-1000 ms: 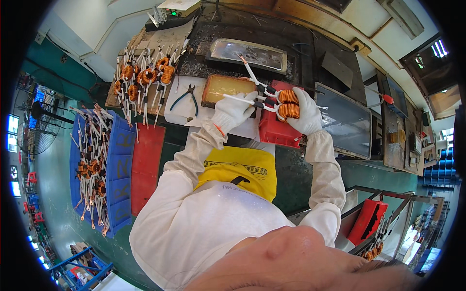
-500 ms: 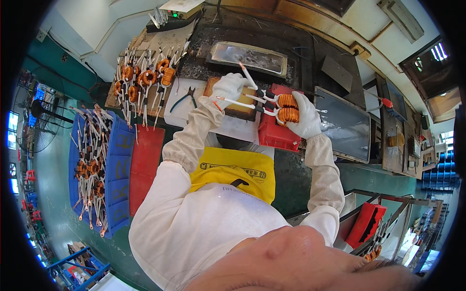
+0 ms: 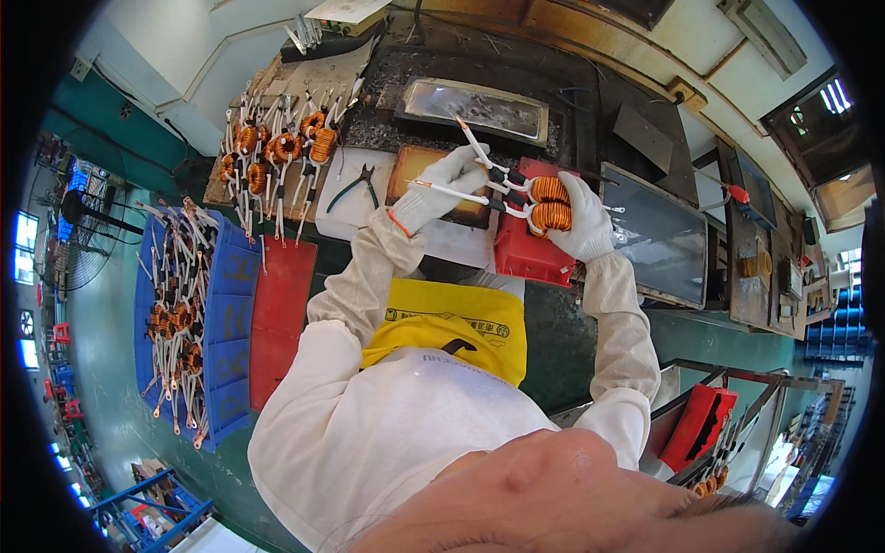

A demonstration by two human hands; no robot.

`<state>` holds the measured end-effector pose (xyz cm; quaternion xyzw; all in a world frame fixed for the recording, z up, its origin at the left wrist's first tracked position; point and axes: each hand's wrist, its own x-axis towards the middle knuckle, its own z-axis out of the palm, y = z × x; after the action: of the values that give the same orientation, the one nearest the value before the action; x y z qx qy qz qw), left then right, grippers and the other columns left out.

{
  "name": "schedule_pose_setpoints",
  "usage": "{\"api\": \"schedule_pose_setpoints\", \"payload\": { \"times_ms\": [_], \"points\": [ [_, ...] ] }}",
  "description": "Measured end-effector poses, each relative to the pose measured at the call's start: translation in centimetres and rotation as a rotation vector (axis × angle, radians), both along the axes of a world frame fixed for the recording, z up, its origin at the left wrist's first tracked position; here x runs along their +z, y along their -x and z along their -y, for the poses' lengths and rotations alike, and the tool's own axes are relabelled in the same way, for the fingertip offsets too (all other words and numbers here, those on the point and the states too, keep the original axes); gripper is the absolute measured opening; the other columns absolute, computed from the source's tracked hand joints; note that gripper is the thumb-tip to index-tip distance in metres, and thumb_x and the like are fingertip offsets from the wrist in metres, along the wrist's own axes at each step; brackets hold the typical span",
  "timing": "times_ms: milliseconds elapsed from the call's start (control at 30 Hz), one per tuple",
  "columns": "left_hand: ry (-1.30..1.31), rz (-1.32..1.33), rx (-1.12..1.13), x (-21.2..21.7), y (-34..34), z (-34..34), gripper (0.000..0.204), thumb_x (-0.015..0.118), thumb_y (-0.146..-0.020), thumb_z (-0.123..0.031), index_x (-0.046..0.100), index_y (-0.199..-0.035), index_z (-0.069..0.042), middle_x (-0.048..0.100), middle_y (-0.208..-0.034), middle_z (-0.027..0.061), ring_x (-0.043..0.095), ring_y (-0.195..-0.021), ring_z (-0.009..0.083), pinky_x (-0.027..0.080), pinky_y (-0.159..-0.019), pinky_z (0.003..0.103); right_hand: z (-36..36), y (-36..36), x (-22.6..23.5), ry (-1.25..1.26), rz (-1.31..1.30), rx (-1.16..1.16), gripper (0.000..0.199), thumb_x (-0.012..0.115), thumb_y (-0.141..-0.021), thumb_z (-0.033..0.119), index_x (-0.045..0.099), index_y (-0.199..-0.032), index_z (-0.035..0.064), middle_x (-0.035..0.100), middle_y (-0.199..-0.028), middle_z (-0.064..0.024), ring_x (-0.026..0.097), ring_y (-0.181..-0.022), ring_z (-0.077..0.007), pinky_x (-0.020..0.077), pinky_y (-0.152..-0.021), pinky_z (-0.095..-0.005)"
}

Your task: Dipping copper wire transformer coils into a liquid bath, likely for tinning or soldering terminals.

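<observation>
My right hand (image 3: 583, 221), in a white glove, grips an orange copper-wound coil (image 3: 549, 205) with black and white sleeved leads. My left hand (image 3: 444, 188), also gloved, pinches those white leads (image 3: 477, 155) and fans them out toward the upper left. Both hands are raised over a red bin (image 3: 525, 255) and a yellowish sponge in a brown tray (image 3: 420, 168). A metal solder pot (image 3: 477, 107) with silvery molten surface lies just beyond the hands.
Finished coils (image 3: 277, 152) with white leads lie on a board at the upper left. Black pliers (image 3: 358, 185) rest on a white pad. A blue bin (image 3: 189, 318) with several coils and a red lid (image 3: 279, 313) stand at my left. A metal tray (image 3: 656, 237) sits at the right.
My left hand rose from the sponge tray up to the coil's leads and now spreads them. The right hand with the coil stayed nearly in place.
</observation>
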<state>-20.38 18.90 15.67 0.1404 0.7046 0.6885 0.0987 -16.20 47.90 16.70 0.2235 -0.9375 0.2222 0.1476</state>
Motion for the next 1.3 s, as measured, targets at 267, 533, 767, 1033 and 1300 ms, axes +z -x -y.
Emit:
{"api": "schedule_pose_setpoints", "payload": {
  "times_ms": [267, 533, 767, 1033, 1300],
  "points": [
    [-0.156, 0.305, 0.064, 0.9, 2.2, -0.9, 0.056, 0.049, -0.102, -0.051, 0.069, -0.100, 0.001, 0.072, -0.078, 0.0111, 0.070, -0.062, 0.0192, 0.058, -0.058, 0.033, 0.2, -0.2, 0.0, 0.005, 0.012, 0.001, 0.093, 0.084, -0.060, 0.015, 0.042, -0.143, 0.0064, 0.055, -0.132, -0.0207, 0.056, -0.118, -0.0413, 0.0473, -0.101, -0.0456],
    [-0.560, 0.487, -0.011, -3.0, -0.5, 0.2, 0.048, 0.048, -0.105, -0.038, 0.058, -0.126, 0.004, 0.070, -0.106, 0.0185, 0.071, -0.095, 0.0273, 0.060, -0.083, 0.034, -0.1, 0.1, -0.1, 0.000, 0.021, 0.002, 0.093, 0.083, -0.060, 0.015, 0.042, -0.143, 0.0052, 0.054, -0.133, -0.0225, 0.055, -0.119, -0.0423, 0.0475, -0.101, -0.0463],
    [-0.110, 0.255, -0.209, -2.0, -5.1, 2.0, 0.048, 0.060, -0.101, -0.030, 0.051, -0.132, 0.005, 0.066, -0.117, 0.0163, 0.069, -0.091, 0.0204, 0.059, -0.080, 0.033, 0.1, -0.1, 0.0, -0.033, 0.025, -0.025, 0.088, 0.079, -0.061, 0.011, 0.044, -0.142, 0.0053, 0.054, -0.136, -0.0207, 0.055, -0.122, -0.0402, 0.0477, -0.102, -0.0439],
    [-0.539, 0.473, 0.093, -3.2, -3.5, 0.3, 0.054, 0.048, -0.103, -0.049, 0.061, -0.114, 0.002, 0.071, -0.095, 0.0137, 0.069, -0.073, 0.0210, 0.057, -0.068, 0.034, 0.3, 0.3, 0.2, -0.016, 0.021, -0.005, 0.088, 0.081, -0.060, 0.014, 0.045, -0.140, 0.0034, 0.056, -0.130, -0.0227, 0.056, -0.117, -0.0420, 0.0480, -0.100, -0.0459],
    [-0.468, 0.616, 0.087, -3.9, -4.3, 0.7, 0.049, 0.049, -0.103, -0.045, 0.058, -0.117, 0.001, 0.070, -0.093, 0.0125, 0.069, -0.077, 0.0227, 0.057, -0.072, 0.034, 0.1, 0.1, -0.1, -0.003, 0.013, -0.006, 0.091, 0.083, -0.058, 0.014, 0.045, -0.140, 0.0049, 0.055, -0.130, -0.0228, 0.056, -0.118, -0.0425, 0.0479, -0.101, -0.0464]
  ]
}}
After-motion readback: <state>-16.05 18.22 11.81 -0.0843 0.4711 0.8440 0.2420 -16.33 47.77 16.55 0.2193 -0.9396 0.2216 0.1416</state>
